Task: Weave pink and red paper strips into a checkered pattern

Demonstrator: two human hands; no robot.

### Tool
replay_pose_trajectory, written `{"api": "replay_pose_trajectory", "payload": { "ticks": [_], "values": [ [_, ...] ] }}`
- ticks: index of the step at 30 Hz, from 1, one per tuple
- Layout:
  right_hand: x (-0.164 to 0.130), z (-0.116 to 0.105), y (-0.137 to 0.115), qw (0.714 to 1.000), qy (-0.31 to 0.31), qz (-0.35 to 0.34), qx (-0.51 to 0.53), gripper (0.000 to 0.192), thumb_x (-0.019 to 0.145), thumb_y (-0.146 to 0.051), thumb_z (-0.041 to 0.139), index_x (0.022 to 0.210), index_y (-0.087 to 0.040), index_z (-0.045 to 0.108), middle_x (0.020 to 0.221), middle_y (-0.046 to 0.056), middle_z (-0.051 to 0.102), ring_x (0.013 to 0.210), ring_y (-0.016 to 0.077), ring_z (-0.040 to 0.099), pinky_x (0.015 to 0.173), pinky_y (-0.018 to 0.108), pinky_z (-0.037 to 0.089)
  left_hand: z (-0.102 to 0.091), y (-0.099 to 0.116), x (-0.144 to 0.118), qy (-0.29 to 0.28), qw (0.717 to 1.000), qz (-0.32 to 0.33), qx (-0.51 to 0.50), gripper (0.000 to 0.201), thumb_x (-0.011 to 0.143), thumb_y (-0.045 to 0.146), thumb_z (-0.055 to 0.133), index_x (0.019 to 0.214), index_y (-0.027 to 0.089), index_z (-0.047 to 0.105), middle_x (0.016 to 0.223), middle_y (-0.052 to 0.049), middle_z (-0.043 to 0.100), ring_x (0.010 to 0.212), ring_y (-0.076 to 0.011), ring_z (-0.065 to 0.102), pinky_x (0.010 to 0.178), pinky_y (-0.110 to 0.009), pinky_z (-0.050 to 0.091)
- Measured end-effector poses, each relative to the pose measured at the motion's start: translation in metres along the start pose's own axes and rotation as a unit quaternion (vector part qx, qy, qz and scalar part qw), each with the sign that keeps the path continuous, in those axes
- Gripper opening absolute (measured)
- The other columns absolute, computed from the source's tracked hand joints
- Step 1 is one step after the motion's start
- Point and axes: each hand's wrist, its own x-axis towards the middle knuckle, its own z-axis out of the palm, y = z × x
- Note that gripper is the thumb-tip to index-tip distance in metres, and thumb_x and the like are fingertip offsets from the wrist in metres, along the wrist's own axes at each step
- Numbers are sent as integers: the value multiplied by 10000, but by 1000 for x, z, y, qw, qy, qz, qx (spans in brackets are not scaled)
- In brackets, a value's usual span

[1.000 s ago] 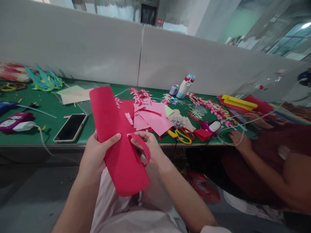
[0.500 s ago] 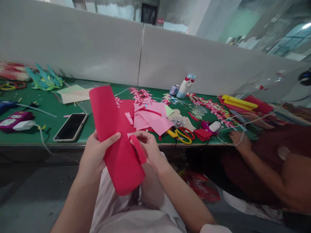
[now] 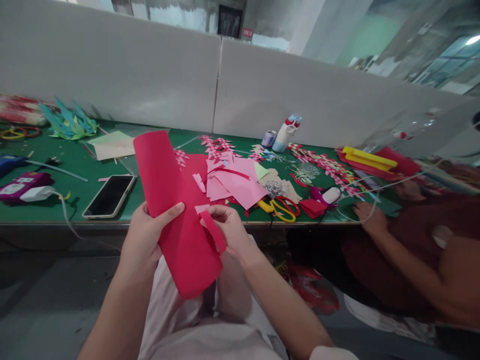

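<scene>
My left hand (image 3: 152, 232) is closed on a large red paper sheet (image 3: 176, 225), its thumb across the front and the fingers mostly hidden behind. The sheet curves lengthwise like a half-rolled tube and slants over my lap. At its right edge my right hand (image 3: 225, 227) pinches a narrow curled strip of red paper (image 3: 215, 232), whose free end bends down past the fingers. A small pale pink piece (image 3: 201, 210) shows just above the pinch; whether it is part of the strip I cannot tell.
On the green table (image 3: 71, 210) lie pink paper sheets (image 3: 243, 185), yellow and red scissors (image 3: 283, 207), a phone (image 3: 109, 196), a purple device (image 3: 24, 189) and pink-red folded paper chains (image 3: 217, 147). A bottle (image 3: 285, 135) stands behind. Another person's arm (image 3: 397, 255) rests at right.
The red sheet and my left hand have shifted slightly left. A little more of the pale pink piece shows beside the sheet's edge. Both grips stay the same.
</scene>
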Motion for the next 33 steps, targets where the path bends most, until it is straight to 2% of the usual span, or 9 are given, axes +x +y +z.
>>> {"api": "replay_pose_trajectory", "payload": {
  "ticks": [5, 11, 18, 21, 29, 33],
  "values": [
    [1, 3, -1, 999, 28, -21, 3, 265, 434, -269, 888, 591, -200, 686, 619, -36, 651, 575, 98, 566, 618, 245, 489, 2, 2, -2, 9, 1000, -2, 3, 379, 509, 185, 875, 827, 196, 669, 802, -38, 746, 655, -198, 703, 568, -273, 598],
    [0, 4, -10, 996, -10, -74, -44, 246, 415, -304, 898, 531, -209, 703, 622, -11, 665, 626, 120, 584, 661, 257, 491, 2, 2, -1, 3, 1000, -5, -5, 392, 503, 182, 879, 834, 194, 671, 803, -31, 747, 647, -189, 701, 543, -250, 586],
    [-4, -4, -5, 999, -10, 26, -33, 311, 458, -319, 893, 668, -176, 715, 595, -19, 663, 521, 91, 559, 541, 215, 473, 4, 4, -2, 8, 1000, 1, -19, 364, 532, 113, 839, 845, 164, 659, 757, -32, 741, 592, -175, 690, 540, -252, 589],
    [-3, -3, -2, 1000, -3, 23, -12, 316, 426, -281, 900, 638, -179, 690, 624, -30, 667, 559, 92, 582, 577, 216, 487, 5, 5, -2, 15, 1000, 8, -19, 340, 541, 97, 826, 824, 169, 652, 740, -30, 737, 583, -172, 689, 530, -241, 585],
    [-5, -1, -5, 998, -23, -51, -38, 229, 480, -277, 879, 588, -189, 698, 667, -11, 667, 632, 102, 587, 638, 227, 491, 3, 3, 0, 10, 999, 21, -21, 365, 537, 110, 837, 849, 178, 660, 793, -40, 747, 631, -188, 707, 557, -248, 596],
    [-7, -2, -7, 999, -30, -6, -31, 275, 489, -313, 884, 665, -183, 718, 679, -11, 672, 610, 97, 590, 604, 219, 479, 4, 4, 0, 8, 999, 20, -25, 346, 550, 102, 828, 844, 180, 664, 774, -34, 745, 622, -180, 703, 553, -243, 596]
  ]
}}
